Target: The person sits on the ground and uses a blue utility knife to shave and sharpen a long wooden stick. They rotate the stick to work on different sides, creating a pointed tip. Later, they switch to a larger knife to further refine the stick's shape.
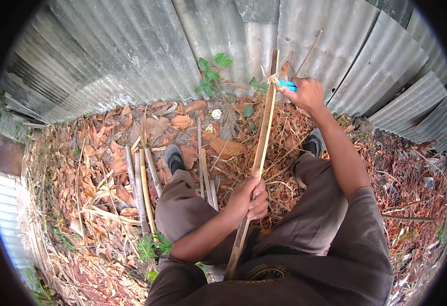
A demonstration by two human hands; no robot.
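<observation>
A long split bamboo strip point(262, 143) runs from near my waist up toward the metal wall, its edge pale and freshly cut. My left hand point(248, 199) is closed around its lower middle, fingers wrapped over it. Near the strip's far end, my right hand point(306, 94) grips a blue-handled knife point(288, 85) set against the bamboo. Pale curled shavings point(273, 79) bunch up where the tool meets the strip, and the blade itself cannot be made out.
Corrugated metal sheets point(126, 51) form a wall ahead. Several cut bamboo poles point(144, 188) lie left of my left leg, with thinner strips point(203, 168) between my feet. Dry leaves point(101, 148) and shavings cover the ground. A green plant point(210, 76) grows by the wall.
</observation>
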